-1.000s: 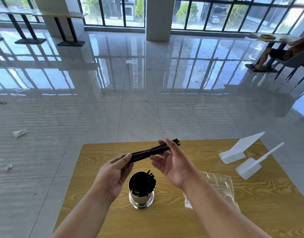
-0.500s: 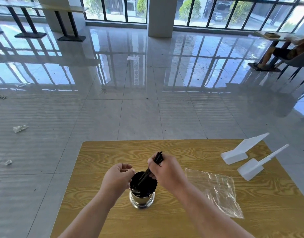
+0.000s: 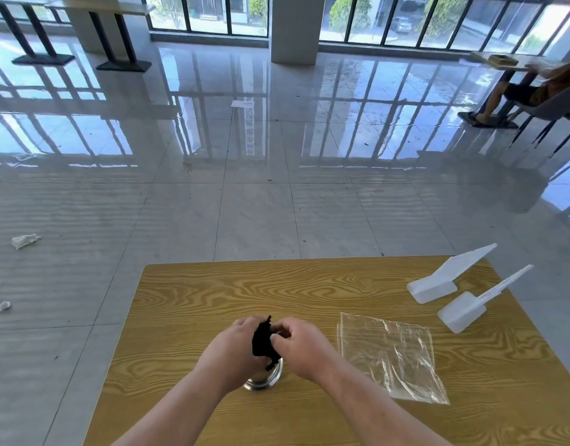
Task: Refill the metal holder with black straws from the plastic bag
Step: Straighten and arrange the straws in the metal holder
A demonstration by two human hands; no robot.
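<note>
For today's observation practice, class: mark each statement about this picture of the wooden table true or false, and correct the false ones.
1. Both hands, left hand and right hand, are gathered around the black straws over the round metal holder. True.
2. The clear plastic bag is bulging with straws. False: it lies flat and looks empty.
3. Two white plastic scoops lie at the wooden table's far right. True.
4. The holder lies tipped on its side. False: it stands upright.

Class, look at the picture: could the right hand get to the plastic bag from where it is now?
Probably yes. The right hand is at the straws over the holder, and the bag lies flat just to its right with bare table between them.
</note>
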